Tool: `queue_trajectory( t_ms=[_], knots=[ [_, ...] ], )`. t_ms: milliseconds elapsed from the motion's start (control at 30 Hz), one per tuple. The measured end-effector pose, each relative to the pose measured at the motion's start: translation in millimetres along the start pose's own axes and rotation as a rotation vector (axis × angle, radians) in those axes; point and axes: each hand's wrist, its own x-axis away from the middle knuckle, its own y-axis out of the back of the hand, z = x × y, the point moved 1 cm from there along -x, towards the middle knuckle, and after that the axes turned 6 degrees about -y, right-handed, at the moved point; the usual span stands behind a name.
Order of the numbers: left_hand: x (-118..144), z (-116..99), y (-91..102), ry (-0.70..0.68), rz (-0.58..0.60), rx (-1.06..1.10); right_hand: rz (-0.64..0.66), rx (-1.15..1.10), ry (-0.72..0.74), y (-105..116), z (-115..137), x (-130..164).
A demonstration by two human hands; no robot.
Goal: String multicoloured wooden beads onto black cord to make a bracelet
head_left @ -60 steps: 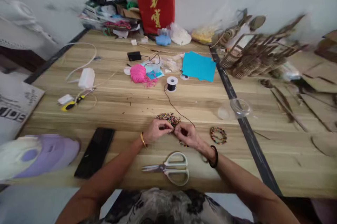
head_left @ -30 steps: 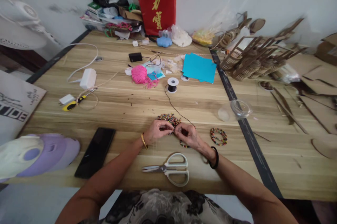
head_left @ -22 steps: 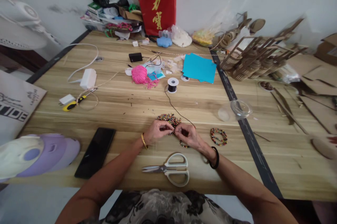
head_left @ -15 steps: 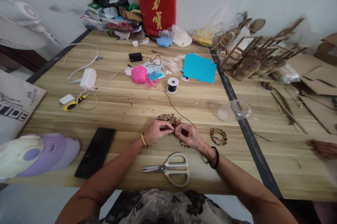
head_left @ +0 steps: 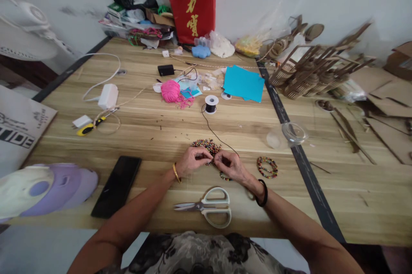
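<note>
Hands meet over the near middle of the wooden table [head_left: 151, 128]: the left hand [head_left: 190, 161] and right hand [head_left: 229, 165] pinch fingertip to fingertip, closed on a black cord [head_left: 215, 133] and what looks like a bead between them, too small to make out clearly. Right at the fingertips on the far side lies the bead pile [head_left: 206, 144]. The cord runs far and left to its spool [head_left: 211, 103]. Bare wood lies between pile and spool. Near the hands, white scissors [head_left: 209, 206] lie just inside the table's near edge. A black phone [head_left: 116, 185] lies to the left, a finished beaded bracelet [head_left: 267, 166] just right. Farther right, a dark seam strip [head_left: 299, 154] divides this table from the next, with a clear lid [head_left: 293, 131] on it.
</note>
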Motion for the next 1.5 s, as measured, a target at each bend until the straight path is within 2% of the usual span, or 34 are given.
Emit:
queue_trajectory(
  t_ms=[500,1500],
  knots=[
    [-0.2,2.4,-1.6,0.038,-0.015,0.027,-0.038,0.01,0.061,0.0,-1.5,-1.9],
    [0.2,-0.6,-0.8,0.045,-0.022,0.013,-0.005,-0.024,0.012,0.1,1.2,-1.1]
  ],
)
